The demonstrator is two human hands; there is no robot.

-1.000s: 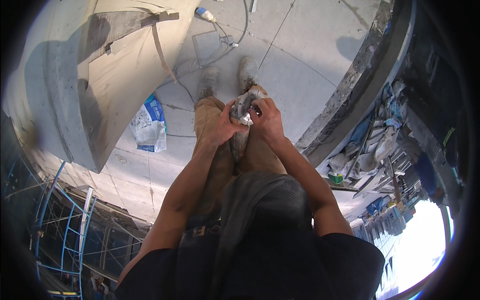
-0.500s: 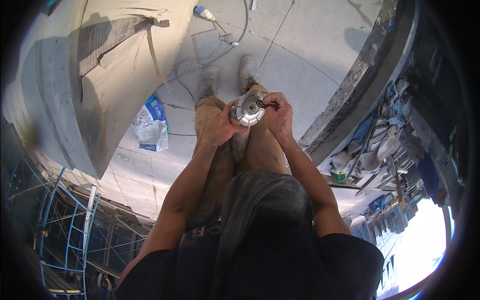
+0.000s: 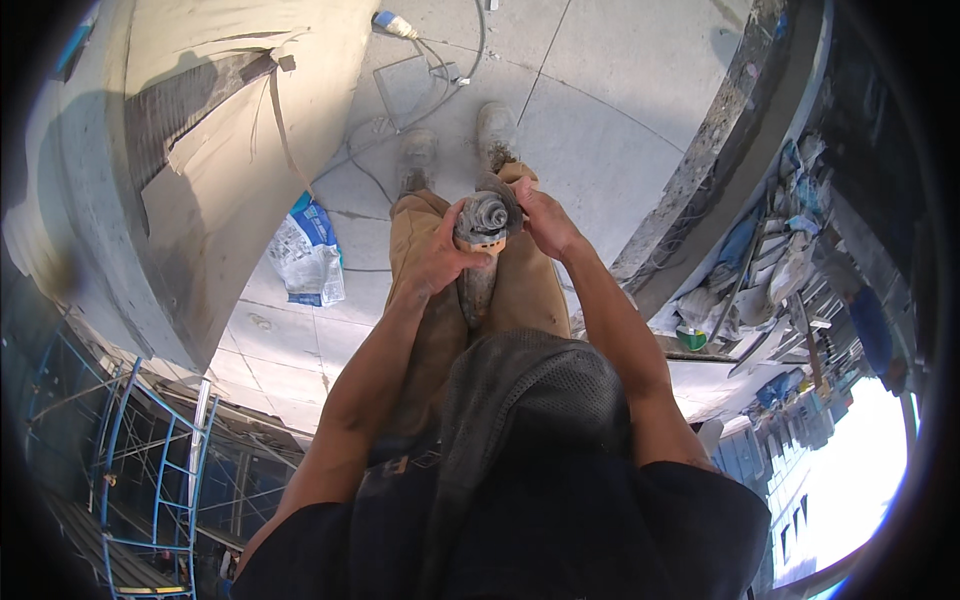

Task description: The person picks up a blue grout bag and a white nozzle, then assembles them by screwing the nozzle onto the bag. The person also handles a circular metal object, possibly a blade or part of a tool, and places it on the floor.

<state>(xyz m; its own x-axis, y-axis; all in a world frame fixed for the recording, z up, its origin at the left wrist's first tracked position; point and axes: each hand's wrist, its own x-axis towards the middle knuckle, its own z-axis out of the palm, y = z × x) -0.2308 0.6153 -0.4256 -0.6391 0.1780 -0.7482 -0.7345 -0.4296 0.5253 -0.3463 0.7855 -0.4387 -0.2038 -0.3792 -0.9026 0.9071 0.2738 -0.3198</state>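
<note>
My left hand [image 3: 446,258] is wrapped round the head of an angle grinder [image 3: 479,246], whose dusty body lies between my thighs. Bare of its disc, the grinder's round spindle end [image 3: 487,212] faces up. My right hand [image 3: 546,220] grips a segmented cutting disc [image 3: 512,204] by its edge, close beside the spindle. The disc is tilted nearly edge-on and looks dark, partly hidden behind the grinder head. Whether my right fingers also keep the small dark nut cannot be seen.
A blue-and-white plastic bag [image 3: 310,255] lies on the tiled floor to the left. A cable with a blue-and-white connector [image 3: 396,24] runs beyond my shoes. At left stands a large curved panel [image 3: 250,130]; blue scaffolding [image 3: 160,470] is behind it. Rubble [image 3: 770,270] lies at right.
The disc has come off the grinder's spindle and moved right in my right hand, turning from flat to nearly edge-on. My left hand keeps its hold on the grinder.
</note>
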